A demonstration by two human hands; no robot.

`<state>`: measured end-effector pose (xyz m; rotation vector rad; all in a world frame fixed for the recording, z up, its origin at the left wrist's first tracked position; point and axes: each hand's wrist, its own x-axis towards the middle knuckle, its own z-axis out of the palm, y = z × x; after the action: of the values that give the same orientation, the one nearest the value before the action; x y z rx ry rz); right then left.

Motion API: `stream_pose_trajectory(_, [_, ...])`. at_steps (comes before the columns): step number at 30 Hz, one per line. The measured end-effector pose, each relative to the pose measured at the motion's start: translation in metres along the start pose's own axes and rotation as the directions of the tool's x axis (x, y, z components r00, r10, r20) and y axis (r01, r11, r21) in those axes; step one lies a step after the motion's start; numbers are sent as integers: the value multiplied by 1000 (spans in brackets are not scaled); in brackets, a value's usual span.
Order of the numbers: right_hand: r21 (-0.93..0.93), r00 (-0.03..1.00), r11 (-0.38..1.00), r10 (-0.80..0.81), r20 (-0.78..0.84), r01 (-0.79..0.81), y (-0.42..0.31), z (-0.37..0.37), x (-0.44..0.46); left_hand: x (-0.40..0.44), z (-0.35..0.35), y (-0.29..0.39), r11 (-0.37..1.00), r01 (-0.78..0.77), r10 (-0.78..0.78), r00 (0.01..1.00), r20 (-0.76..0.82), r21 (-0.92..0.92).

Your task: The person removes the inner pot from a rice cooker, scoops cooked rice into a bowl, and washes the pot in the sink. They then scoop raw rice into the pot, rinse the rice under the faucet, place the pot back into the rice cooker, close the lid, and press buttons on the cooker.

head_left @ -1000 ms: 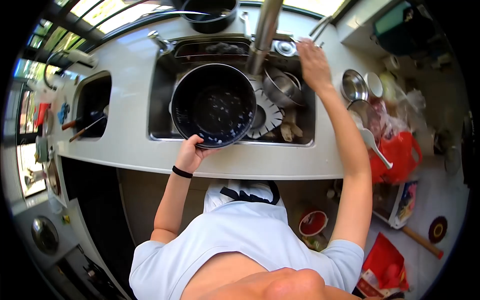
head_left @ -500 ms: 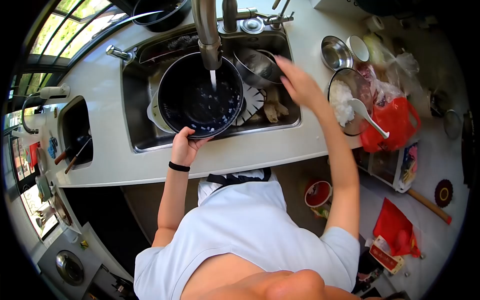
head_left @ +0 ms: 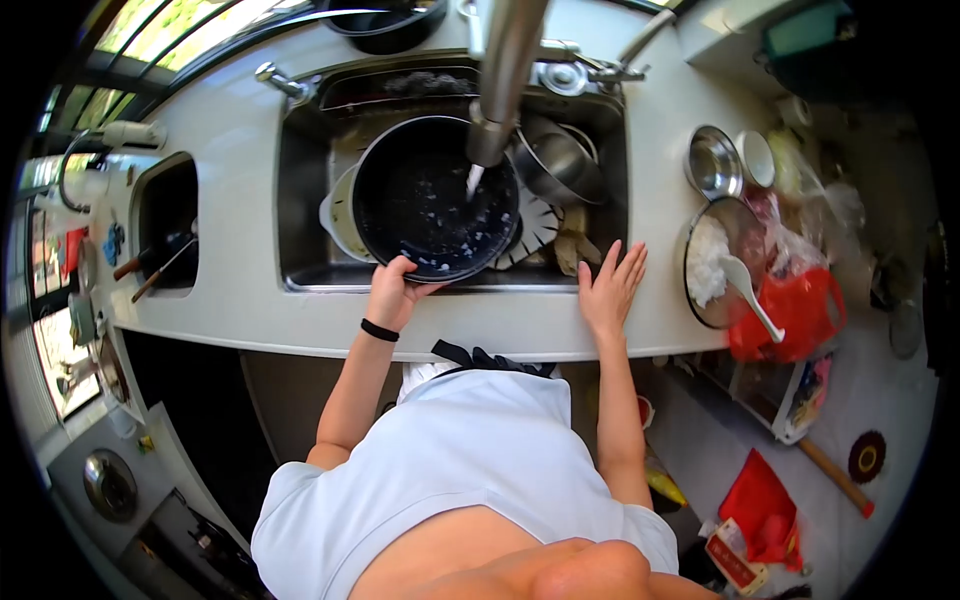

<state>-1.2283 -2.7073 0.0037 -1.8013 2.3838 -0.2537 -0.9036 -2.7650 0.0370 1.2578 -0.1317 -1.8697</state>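
A dark round pot (head_left: 430, 190) sits tilted in the sink (head_left: 300, 240), with white bits scattered over its inside. Water runs into it from the faucet (head_left: 490, 135). My left hand (head_left: 394, 295) grips the pot's near rim, thumb on top. With fingers spread, my right hand (head_left: 612, 290) rests at the sink's near right edge, holding nothing. Just beyond it lies a crumpled brownish cloth-like thing (head_left: 572, 252). Behind that, a steel bowl (head_left: 560, 160) leans in the sink. A pale ribbed piece (head_left: 530, 230) and a light-coloured pot (head_left: 343, 215) show partly under the dark pot.
On the counter to the right stand a glass bowl of rice (head_left: 708, 262) with a white spoon (head_left: 750, 295), a steel bowl (head_left: 713, 162), a white bowl (head_left: 755, 158) and a red bag (head_left: 795, 315). A small basin (head_left: 165, 220) with handled tools is at left.
My right hand has come down from beside the steel bowl to the sink's near right edge. The left hand keeps its grip on the pot. The whole view has shifted slightly.
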Motion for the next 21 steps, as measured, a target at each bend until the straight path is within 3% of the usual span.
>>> stream_pose_trajectory(3, [-49, 955, 962, -258, 150, 267, -16, 7, 33, -4, 4, 1, 998, -52, 53, 998, -21, 28])
stream_pose_trajectory(4, [-182, 918, 905, -354, 175, 384, -18, 17, 42, -7, 6, 1, 997, -66, 66, 998, -9, 31])
stream_pose_trajectory(6, [-42, 873, 953, -257, 414, 301, -10, 64, 59, -9, 7, -1, 993, -91, 95, 994, -54, 80])
stream_pose_trajectory(8, [-207, 725, 978, 138, 675, 7, -20, 69, 78, -14, 9, -3, 991, -96, 104, 991, -80, 95])
stream_pose_trajectory(10, [-303, 710, 915, 25, 703, 267, 44, 159, 93, -14, 13, 1, 989, -109, 119, 989, -92, 101])
stream_pose_trajectory(11, [-244, 497, 927, 75, 865, 285, 43, 152, 108, -16, 14, 0, 989, -109, 119, 988, -101, 99])
stream_pose_trajectory(13, [-126, 180, 966, 86, 980, 225, 43, 150, 121, -14, 10, -1, 989, -110, 121, 987, -102, 103])
stream_pose_trajectory(15, [-169, 345, 956, 80, 935, 238, 43, 141, 117, -16, 15, 4, 987, -117, 128, 987, -99, 110])
stream_pose_trajectory(17, [-92, 708, 963, -120, 696, 253, 0, 42, 95, -19, 19, 5, 985, -120, 133, 985, -107, 124])
stream_pose_trajectory(18, [29, 816, 956, -264, 514, 291, -8, 11, 87, -17, 18, 3, 985, -119, 133, 985, -110, 129])
stream_pose_trajectory(21, [449, 846, 860, -415, 334, 244, -69, -93, 80, -11, 23, 3, 976, -144, 161, 982, -96, 164])
